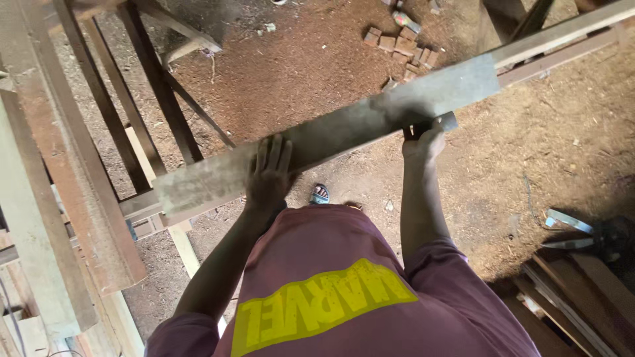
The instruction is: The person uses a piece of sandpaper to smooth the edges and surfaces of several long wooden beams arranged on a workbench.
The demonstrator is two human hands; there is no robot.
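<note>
The left hand [268,173] lies open, flat on a long grey plank [331,132] held at waist height above the sawdust floor [297,66]. The right hand [426,137] grips its near edge; an uneven push could tip the plank onto the sandalled foot [320,194]

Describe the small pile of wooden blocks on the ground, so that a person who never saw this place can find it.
Start from the long grey plank that both hands hold across the middle of the view. Beyond its right part, near the top edge, the sawdust floor carries a loose heap of small wooden blocks. They are short, reddish-brown cubes, unlike the long boards and beams elsewhere.
</note>
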